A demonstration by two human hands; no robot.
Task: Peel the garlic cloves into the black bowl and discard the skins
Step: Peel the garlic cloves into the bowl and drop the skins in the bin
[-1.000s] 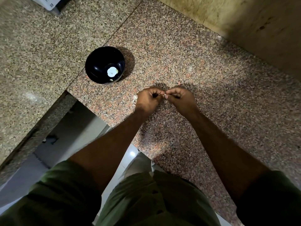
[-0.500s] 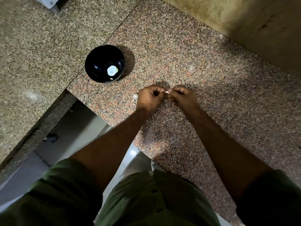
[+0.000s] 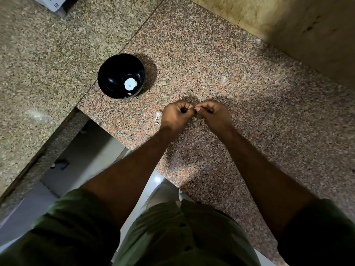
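My left hand [image 3: 176, 114] and my right hand [image 3: 214, 113] meet over the pink granite counter [image 3: 240, 89], fingers curled. Between their fingertips both pinch a small garlic clove [image 3: 194, 108], almost wholly hidden by the fingers. The black bowl [image 3: 113, 73] stands to the upper left of my hands with a pale peeled piece [image 3: 130, 83] lying at its bottom. Pale garlic bits [image 3: 158, 114] lie on the counter just left of my left hand, and another bit [image 3: 193, 118] shows below the fingertips.
The counter's front edge [image 3: 119, 139] runs diagonally below my left arm, with a drop to the floor beyond it. A second grey granite slab [image 3: 48, 54] lies to the left. A tan wall [image 3: 297, 25] closes the upper right. A white object [image 3: 53, 4] sits at the top left.
Both hands stay together on the clove, with only small finger movements. The bowl has not moved.
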